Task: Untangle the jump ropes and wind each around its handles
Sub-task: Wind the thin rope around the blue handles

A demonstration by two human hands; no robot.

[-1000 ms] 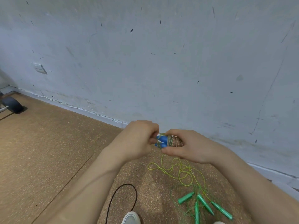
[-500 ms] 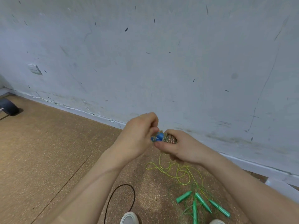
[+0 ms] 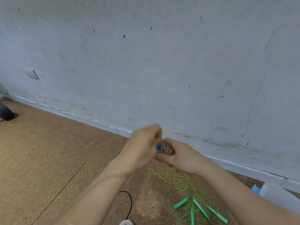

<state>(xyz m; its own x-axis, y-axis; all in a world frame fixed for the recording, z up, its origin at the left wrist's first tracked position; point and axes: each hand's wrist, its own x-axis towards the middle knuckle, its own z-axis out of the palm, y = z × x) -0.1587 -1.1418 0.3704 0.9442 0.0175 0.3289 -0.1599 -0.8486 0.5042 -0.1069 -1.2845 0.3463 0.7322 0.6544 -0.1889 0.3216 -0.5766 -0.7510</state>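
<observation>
While it is held up near the bottom of the wall, the wound jump rope (image 3: 168, 149) looks like a short, fat bundle. Its cord has red, green and pale spots and goes round and round. The blue handles (image 3: 159, 147) stick out a little at its left end.

The right hand (image 3: 183, 158) holds the bundle from below and behind. Its fingers and thumb are curled round the spotted part. The left hand (image 3: 142, 146) is right beside it, and the two hands touch. Its fingers are bunched tight and pinch at the blue end. This hand is blurry, so I cannot tell just which bit it pinches.

Below the hands, the loose ropes (image 3: 170, 176) lie on the floor (image 3: 48, 151) in a messy pile. They are thin and yellow-green, with many loops across each other. Four green handles (image 3: 198, 207) lie near one another at the near end of the pile, and the thin ropes run over and around them.

A black cable (image 3: 129, 200) curves on the brown floor left of the pile. The tip of a pale shoe (image 3: 125, 222) shows at the bottom edge. Off to the right, a white box (image 3: 279, 194) sits by the grey wall (image 3: 162, 62).
</observation>
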